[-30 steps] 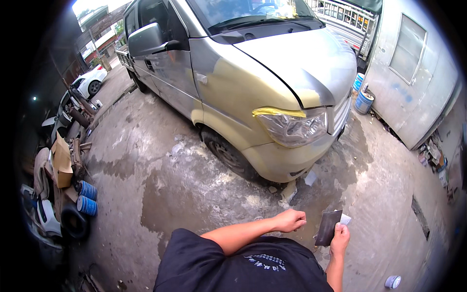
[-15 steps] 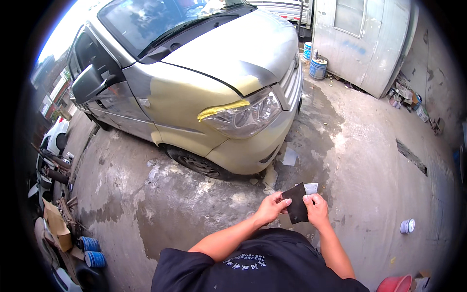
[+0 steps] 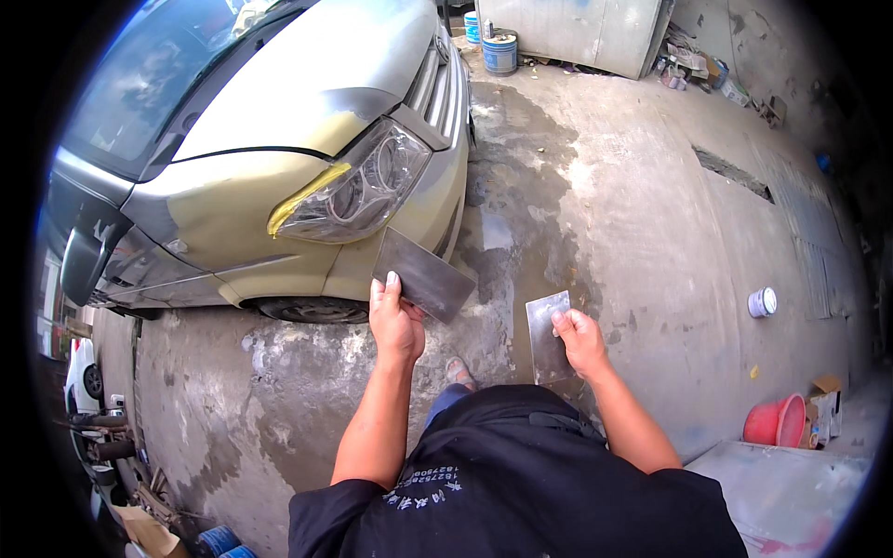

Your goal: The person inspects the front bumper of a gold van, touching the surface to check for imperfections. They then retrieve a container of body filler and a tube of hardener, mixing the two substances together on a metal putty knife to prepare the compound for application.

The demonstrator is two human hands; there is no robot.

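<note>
My left hand (image 3: 396, 321) grips a dark grey, flat rectangular plate (image 3: 428, 279) by its lower left edge, thumb on top. Behind that plate, in the view, is the front corner of a van (image 3: 307, 102) with pale yellow-beige patches over grey. Yellow tape (image 3: 307, 197) runs along the upper edge of its headlight (image 3: 372, 181). To the right, my right hand (image 3: 581, 344) pinches a smaller, shinier grey metal plate (image 3: 547, 339) at its right side. The two plates are apart, both held above the floor.
A blue bucket (image 3: 499, 56) stands by a pale metal panel (image 3: 567, 33) at the back. Right of me are a white can (image 3: 762, 302), a red bucket (image 3: 774, 421) and a cardboard box (image 3: 826, 406). Wet patches mark the concrete floor (image 3: 651, 232). Blue cans (image 3: 219, 540) sit lower left.
My hands have moved apart; the two plates, overlapping before, are now separate. The left hand has gone left and forward toward the van. The view has swung to the right.
</note>
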